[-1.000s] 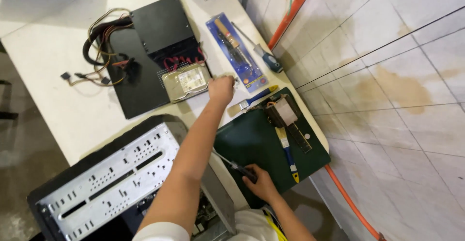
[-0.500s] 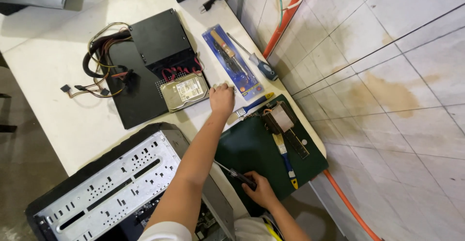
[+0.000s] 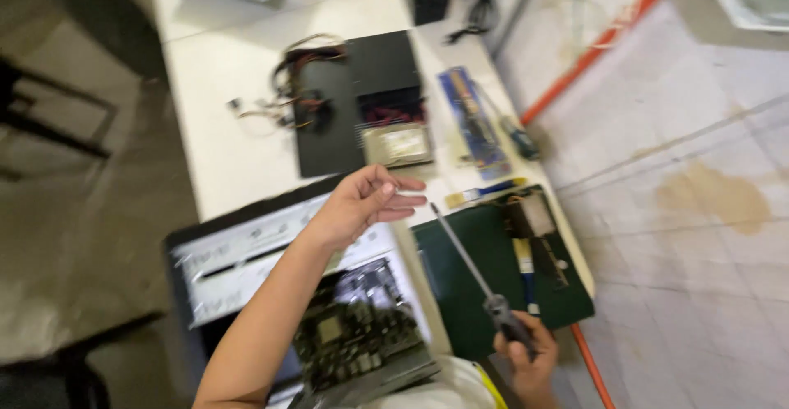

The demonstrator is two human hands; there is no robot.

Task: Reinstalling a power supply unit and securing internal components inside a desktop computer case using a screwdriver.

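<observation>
Head view, blurred by motion. Left hand (image 3: 366, 205) now drawn back from the far side of the green mat (image 3: 485, 261) to a spot above the open computer case (image 3: 288, 294), fingers curled loosely together with the tips pointing right; whether anything small is pinched between them cannot be told. Half a second ago reaching out past the hard drive (image 3: 398, 144), arm stretched over the table (image 3: 214, 113). Right hand (image 3: 526, 360) closed around the dark handle of a long screwdriver (image 3: 468, 261), shaft slanting up and left across the mat, tip near the left fingertips but apart from them; earlier held low by the mat's near edge with the shaft hardly showing. Circuit board (image 3: 353, 335) inside the case now in plain sight under the left forearm. Hard drive lying on the black panel (image 3: 353, 105), cable bundle (image 3: 288, 97) to its left. Blue tool packet (image 3: 472, 121) beyond the mat, blue and yellow tools on it. Orange hose (image 3: 575, 72) along the tiled floor.
</observation>
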